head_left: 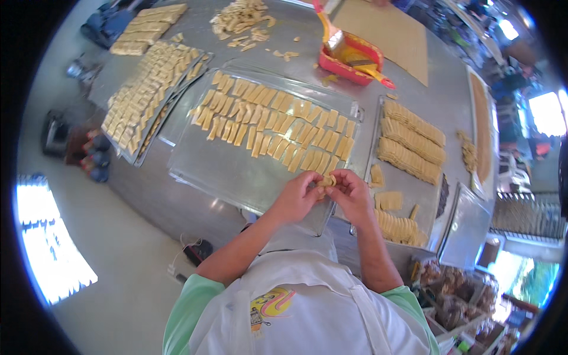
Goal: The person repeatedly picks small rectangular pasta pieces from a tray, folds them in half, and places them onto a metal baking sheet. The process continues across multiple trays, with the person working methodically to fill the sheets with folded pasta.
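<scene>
Both my hands meet over the near right corner of a metal tray (231,168). Between their fingertips is a small pale strip of dough (327,181), bent or folded. My left hand (297,195) pinches it from the left, and my right hand (352,194) grips it from the right. Rows of flat dough strips (278,121) cover the far part of this tray. Just right of my right hand, another tray (374,139) bears long stacked rows of dough slices (411,155), with a few loose slices (389,200) nearer me.
At the left, stacked trays (142,157) carry many shaped dough pieces (151,89). Dough blocks (151,26) and a pile of scraps (239,16) lie farther back. A red basin (349,74) holds yellow liquid and brushes. Beyond it lies a cardboard sheet (390,35).
</scene>
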`<action>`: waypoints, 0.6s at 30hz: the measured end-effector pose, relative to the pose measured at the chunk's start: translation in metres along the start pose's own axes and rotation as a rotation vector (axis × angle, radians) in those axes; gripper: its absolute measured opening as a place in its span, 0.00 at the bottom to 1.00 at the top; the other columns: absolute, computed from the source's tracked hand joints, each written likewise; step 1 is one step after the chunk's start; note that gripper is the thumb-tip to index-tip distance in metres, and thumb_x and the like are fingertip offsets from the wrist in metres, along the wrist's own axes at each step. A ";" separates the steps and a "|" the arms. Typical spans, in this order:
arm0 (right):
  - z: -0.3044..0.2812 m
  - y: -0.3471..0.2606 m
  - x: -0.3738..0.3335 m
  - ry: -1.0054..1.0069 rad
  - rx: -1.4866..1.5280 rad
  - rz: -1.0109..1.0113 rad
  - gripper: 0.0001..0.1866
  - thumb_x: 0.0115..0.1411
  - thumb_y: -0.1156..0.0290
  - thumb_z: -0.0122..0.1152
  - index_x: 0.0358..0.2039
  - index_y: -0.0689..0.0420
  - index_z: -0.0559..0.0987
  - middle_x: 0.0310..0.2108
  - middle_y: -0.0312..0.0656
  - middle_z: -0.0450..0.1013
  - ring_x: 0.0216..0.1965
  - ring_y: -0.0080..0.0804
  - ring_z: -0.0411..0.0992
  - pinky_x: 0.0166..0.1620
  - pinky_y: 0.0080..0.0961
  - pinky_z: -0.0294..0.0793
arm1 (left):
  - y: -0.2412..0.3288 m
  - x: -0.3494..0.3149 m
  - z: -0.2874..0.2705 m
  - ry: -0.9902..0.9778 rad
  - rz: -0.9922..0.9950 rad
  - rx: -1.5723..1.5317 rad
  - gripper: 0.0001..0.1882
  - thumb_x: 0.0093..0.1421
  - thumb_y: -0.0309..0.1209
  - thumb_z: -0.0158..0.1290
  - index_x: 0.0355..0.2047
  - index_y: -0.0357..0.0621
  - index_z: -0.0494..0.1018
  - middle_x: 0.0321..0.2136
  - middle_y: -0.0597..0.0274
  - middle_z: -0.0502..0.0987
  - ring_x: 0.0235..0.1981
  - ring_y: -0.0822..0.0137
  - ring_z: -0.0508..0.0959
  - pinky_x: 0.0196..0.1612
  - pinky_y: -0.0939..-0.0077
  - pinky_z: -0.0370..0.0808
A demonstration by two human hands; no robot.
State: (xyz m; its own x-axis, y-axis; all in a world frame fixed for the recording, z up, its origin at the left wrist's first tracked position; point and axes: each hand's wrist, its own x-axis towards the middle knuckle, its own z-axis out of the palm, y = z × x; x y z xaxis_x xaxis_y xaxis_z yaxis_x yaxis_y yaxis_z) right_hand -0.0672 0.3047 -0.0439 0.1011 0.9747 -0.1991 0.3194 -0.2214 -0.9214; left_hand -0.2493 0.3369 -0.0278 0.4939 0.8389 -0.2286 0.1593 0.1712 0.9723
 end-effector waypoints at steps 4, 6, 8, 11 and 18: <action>0.007 -0.021 -0.012 0.141 -0.065 0.120 0.17 0.56 0.82 0.62 0.47 0.61 0.73 0.31 0.34 0.75 0.31 0.18 0.72 0.33 0.16 0.72 | 0.000 -0.005 -0.051 -0.021 -0.149 -0.194 0.13 0.64 0.27 0.52 0.47 0.34 0.69 0.36 0.60 0.76 0.33 0.71 0.79 0.39 0.76 0.78; 0.010 -0.028 -0.013 0.231 -0.150 0.198 0.17 0.56 0.82 0.63 0.46 0.60 0.73 0.28 0.33 0.74 0.30 0.16 0.72 0.32 0.16 0.71 | -0.002 -0.006 -0.090 -0.053 -0.186 -0.274 0.13 0.65 0.27 0.52 0.47 0.34 0.69 0.35 0.60 0.76 0.32 0.72 0.79 0.38 0.77 0.78; 0.014 -0.030 -0.004 0.338 -0.214 0.240 0.16 0.54 0.79 0.65 0.43 0.60 0.73 0.26 0.33 0.73 0.27 0.17 0.71 0.31 0.19 0.70 | -0.005 -0.005 -0.124 -0.128 -0.142 -0.280 0.12 0.64 0.27 0.52 0.47 0.35 0.69 0.37 0.60 0.76 0.32 0.72 0.80 0.36 0.78 0.78; 0.025 -0.023 0.018 0.517 -0.472 0.162 0.13 0.52 0.75 0.67 0.38 0.59 0.74 0.24 0.35 0.73 0.24 0.24 0.71 0.30 0.24 0.70 | -0.005 -0.010 -0.160 -0.179 -0.153 -0.299 0.12 0.64 0.27 0.52 0.46 0.36 0.70 0.37 0.61 0.76 0.33 0.73 0.80 0.36 0.79 0.78; 0.030 -0.016 0.029 0.545 -0.747 0.143 0.10 0.53 0.70 0.66 0.34 0.57 0.76 0.26 0.42 0.74 0.26 0.37 0.74 0.32 0.33 0.71 | 0.002 -0.034 -0.214 -0.034 -0.136 -0.338 0.10 0.64 0.25 0.51 0.45 0.37 0.70 0.34 0.62 0.76 0.32 0.73 0.79 0.38 0.79 0.76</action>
State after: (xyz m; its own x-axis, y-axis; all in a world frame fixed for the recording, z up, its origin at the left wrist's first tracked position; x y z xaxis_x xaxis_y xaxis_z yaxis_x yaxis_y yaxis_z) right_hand -0.0972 0.3374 -0.0449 0.5531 0.8306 0.0642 0.7737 -0.4836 -0.4093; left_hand -0.4485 0.4196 -0.0078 0.5165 0.7800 -0.3534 -0.0635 0.4464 0.8926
